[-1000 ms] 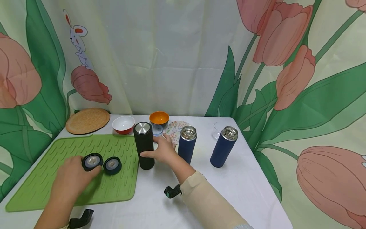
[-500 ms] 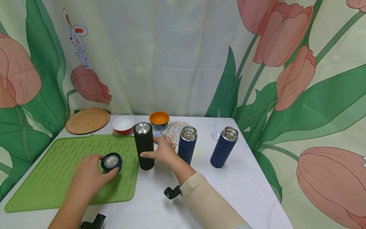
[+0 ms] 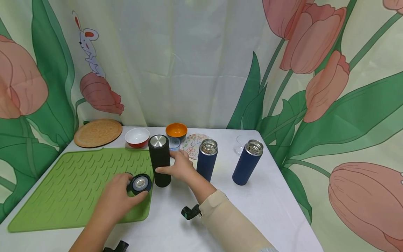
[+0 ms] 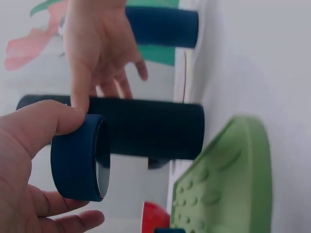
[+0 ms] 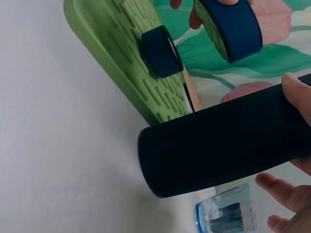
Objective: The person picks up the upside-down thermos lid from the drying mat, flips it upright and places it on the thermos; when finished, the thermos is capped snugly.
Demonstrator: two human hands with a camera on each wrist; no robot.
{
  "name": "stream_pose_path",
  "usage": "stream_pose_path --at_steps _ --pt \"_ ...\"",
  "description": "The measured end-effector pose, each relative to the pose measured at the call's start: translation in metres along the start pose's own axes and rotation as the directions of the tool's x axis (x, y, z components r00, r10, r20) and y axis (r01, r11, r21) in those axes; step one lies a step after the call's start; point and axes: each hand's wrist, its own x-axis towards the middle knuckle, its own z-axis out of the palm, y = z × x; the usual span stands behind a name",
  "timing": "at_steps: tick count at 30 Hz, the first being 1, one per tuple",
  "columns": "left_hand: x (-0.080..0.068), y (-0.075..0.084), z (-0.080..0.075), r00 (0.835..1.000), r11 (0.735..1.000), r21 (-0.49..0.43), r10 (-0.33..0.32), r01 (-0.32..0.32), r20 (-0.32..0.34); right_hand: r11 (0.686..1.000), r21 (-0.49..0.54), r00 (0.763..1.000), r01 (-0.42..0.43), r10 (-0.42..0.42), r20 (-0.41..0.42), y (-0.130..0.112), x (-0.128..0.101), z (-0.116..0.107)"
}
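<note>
Two hands of ours sit either side of the black bottle (image 3: 160, 159), and that gap is the relation that matters: it stands to the left of our right hand (image 3: 179, 166), and forward and to the right of our left hand (image 3: 118, 196). Its long axis is upright, and our right hand is nearer, gripping it with the thumb on the side toward us and at least one finger round the far side; other fingers spread away from it.

Our left hand pinches the blue lid (image 3: 140, 184) between thumb and fingers, raised above the green mat (image 3: 78, 189). That lid is just left of the bottle and below its top, its axis roughly parallel to the bottle's as our left wrist shows it. We judge that any meeting of the two turns on this short sideways gap and the difference in height. A second lid (image 5: 162, 51) rests on the mat under our left hand, mostly hidden from above.

Beyond our right hand, to its right, the nearer blue bottle (image 3: 207, 161) stands uncapped, just past the wrist; the farther blue bottle (image 3: 247, 164), also uncapped, stands well apart from both our hands.
</note>
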Motion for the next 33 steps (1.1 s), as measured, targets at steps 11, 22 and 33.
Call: stream_pose_path --at_steps 11,22,33 --pt "-0.007 0.014 0.016 0.996 0.996 0.0 0.087 -0.087 -0.02 0.986 0.151 0.993 0.075 -0.087 0.077 0.006 -0.01 0.0" --pt "-0.008 0.02 0.021 0.992 0.992 -0.004 0.124 -0.124 -0.015 0.977 0.207 0.983 0.042 -0.077 0.166 0.011 -0.039 -0.022" --pt "-0.003 0.029 0.022 0.992 0.992 -0.038 0.122 -0.122 0.018 0.982 0.164 0.966 0.09 -0.126 0.227 0.024 -0.072 -0.048"
